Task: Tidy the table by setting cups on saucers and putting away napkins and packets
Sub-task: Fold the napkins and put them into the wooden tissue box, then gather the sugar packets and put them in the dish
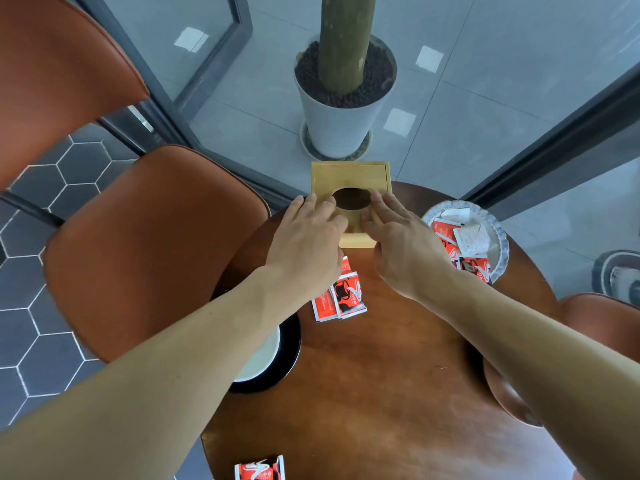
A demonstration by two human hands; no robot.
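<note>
Together, the left hand and right hand lay open, fingers spread, on the square pale wooden napkin box at the far edge of the round brown table. Red-and-white packets lay nearby; others filled the scalloped grey dish. Their printing was perhaps Chinese, too blurred to read.

Wooden napkin box at 12 o'clock; red packets flat at centre; white cup on black saucer at 9 o'clock.
</note>
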